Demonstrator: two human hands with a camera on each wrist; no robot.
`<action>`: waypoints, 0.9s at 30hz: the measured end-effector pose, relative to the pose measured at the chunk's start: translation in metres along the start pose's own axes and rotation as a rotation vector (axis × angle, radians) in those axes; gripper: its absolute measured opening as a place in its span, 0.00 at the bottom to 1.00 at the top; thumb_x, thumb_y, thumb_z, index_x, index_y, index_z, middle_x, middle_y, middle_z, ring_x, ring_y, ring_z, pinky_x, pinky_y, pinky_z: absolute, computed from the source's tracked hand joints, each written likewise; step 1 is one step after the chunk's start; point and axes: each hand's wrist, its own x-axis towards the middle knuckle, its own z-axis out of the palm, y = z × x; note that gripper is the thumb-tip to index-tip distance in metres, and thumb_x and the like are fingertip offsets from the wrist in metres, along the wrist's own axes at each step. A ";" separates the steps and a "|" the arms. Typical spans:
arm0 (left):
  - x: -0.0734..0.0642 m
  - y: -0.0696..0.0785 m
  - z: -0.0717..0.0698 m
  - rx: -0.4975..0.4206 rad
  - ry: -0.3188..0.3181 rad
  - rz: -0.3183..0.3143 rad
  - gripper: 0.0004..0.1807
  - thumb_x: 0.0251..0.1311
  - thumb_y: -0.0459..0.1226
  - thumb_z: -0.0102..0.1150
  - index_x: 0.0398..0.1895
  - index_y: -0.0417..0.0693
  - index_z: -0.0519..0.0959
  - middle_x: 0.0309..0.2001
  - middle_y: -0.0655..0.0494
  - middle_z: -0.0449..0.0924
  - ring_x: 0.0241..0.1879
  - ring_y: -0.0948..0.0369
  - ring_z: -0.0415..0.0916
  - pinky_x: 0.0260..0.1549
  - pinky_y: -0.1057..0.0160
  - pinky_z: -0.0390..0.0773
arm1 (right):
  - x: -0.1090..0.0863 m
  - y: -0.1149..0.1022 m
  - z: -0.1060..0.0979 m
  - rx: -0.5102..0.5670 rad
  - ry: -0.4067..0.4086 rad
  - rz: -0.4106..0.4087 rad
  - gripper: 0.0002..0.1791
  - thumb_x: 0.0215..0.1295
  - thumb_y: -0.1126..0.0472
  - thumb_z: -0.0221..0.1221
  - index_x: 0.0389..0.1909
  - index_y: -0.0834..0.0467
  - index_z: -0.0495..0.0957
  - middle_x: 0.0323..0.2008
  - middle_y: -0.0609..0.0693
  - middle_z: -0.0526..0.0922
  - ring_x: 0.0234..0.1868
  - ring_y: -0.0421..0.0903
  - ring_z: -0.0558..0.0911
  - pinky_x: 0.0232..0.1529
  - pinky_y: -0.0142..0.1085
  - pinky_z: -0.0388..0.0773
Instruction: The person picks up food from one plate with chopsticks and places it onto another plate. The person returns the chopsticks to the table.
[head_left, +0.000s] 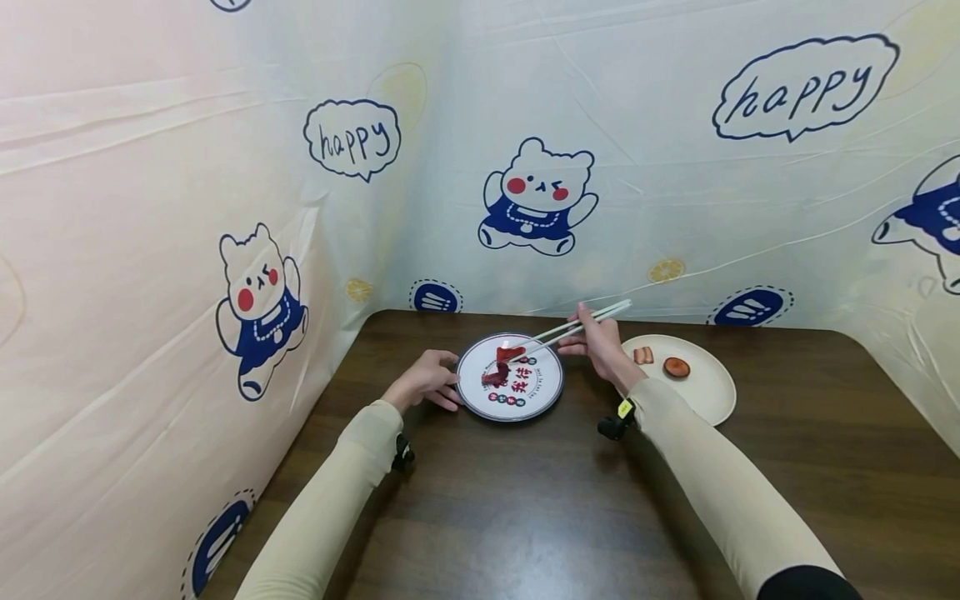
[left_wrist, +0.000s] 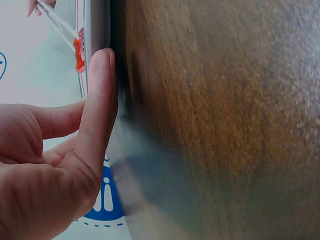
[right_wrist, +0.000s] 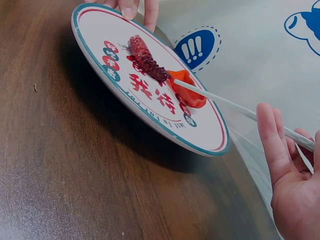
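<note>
Two hands: fingers of the right hand pinch chopsticks, tips at an orange-red piece (gripped or not, cannot tell) near a dark-red piece, on the printed plate. Fingers of the left hand, extended, touch its rim. Right sleeve partly hides the cream plate on the bench.

The left hand reaches in from the left edge, one long finger straight, its tip against the rim of a plate seen nearly edge-on. On the plate sit an orange-red piece of food and a pinkish one. Two pale chopsticks slant toward them from the right hand, at the top. Brown table fills the right; behind hangs pale cloth with a blue patch.
</note>
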 end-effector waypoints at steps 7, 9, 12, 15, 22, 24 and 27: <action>0.000 0.000 0.000 0.002 0.001 0.003 0.30 0.77 0.28 0.55 0.79 0.39 0.62 0.46 0.34 0.79 0.30 0.51 0.87 0.33 0.52 0.91 | -0.002 -0.005 -0.003 0.001 -0.003 0.010 0.24 0.86 0.47 0.46 0.57 0.67 0.72 0.33 0.58 0.84 0.29 0.47 0.89 0.40 0.43 0.91; 0.001 0.000 0.000 0.000 0.002 0.003 0.30 0.77 0.28 0.55 0.79 0.39 0.62 0.46 0.34 0.79 0.30 0.51 0.87 0.33 0.52 0.91 | -0.003 -0.006 -0.005 0.006 -0.009 0.007 0.25 0.86 0.47 0.46 0.58 0.69 0.71 0.34 0.58 0.84 0.30 0.47 0.89 0.41 0.43 0.91; 0.001 0.000 0.000 -0.001 0.002 0.004 0.30 0.77 0.28 0.55 0.79 0.39 0.62 0.46 0.34 0.79 0.30 0.51 0.87 0.33 0.53 0.91 | -0.004 -0.007 -0.006 0.013 -0.013 0.000 0.26 0.86 0.48 0.46 0.59 0.70 0.70 0.37 0.62 0.83 0.29 0.47 0.89 0.40 0.43 0.91; 0.001 -0.001 0.000 0.000 0.001 0.003 0.30 0.77 0.28 0.55 0.79 0.39 0.61 0.46 0.34 0.79 0.30 0.50 0.87 0.33 0.53 0.91 | -0.006 -0.008 -0.007 0.030 -0.019 -0.013 0.25 0.86 0.49 0.46 0.57 0.70 0.70 0.38 0.65 0.82 0.28 0.47 0.88 0.39 0.43 0.91; 0.001 0.000 0.001 0.006 0.008 0.000 0.30 0.77 0.28 0.55 0.79 0.39 0.61 0.46 0.34 0.79 0.30 0.50 0.87 0.33 0.53 0.91 | -0.010 -0.011 -0.009 0.045 -0.029 -0.045 0.25 0.86 0.49 0.47 0.56 0.72 0.69 0.36 0.66 0.81 0.26 0.48 0.88 0.36 0.43 0.91; 0.001 0.000 0.001 0.009 0.008 0.000 0.30 0.77 0.28 0.54 0.79 0.39 0.61 0.46 0.34 0.79 0.30 0.50 0.87 0.33 0.53 0.91 | -0.011 -0.012 -0.010 0.039 -0.035 -0.049 0.26 0.86 0.49 0.47 0.57 0.73 0.69 0.37 0.68 0.81 0.26 0.48 0.88 0.36 0.43 0.91; 0.001 0.000 0.001 0.006 0.008 -0.002 0.30 0.77 0.28 0.55 0.79 0.39 0.62 0.46 0.34 0.79 0.30 0.51 0.87 0.33 0.53 0.91 | -0.011 -0.012 -0.010 0.031 -0.042 -0.053 0.28 0.86 0.48 0.47 0.58 0.73 0.69 0.36 0.67 0.83 0.26 0.48 0.88 0.36 0.42 0.91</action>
